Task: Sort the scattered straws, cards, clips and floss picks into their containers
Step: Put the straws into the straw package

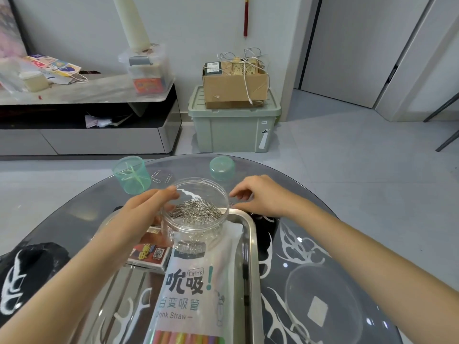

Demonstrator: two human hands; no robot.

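The left hand grips the clear jar by its wall above the metal tray; paper clips lie inside. The right hand sits just beside the jar, fingers bent; any pinch cannot be determined. The straw bag in the tray reads "Drink Straw".

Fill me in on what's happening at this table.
A person is sorting. The left hand grips a clear jar of clips over the steel tray. The right hand reaches down beside the tray's far corner; whether it holds anything is unclear. Two loose clips lie by the green cup, and floss picks lie scattered in the tray.
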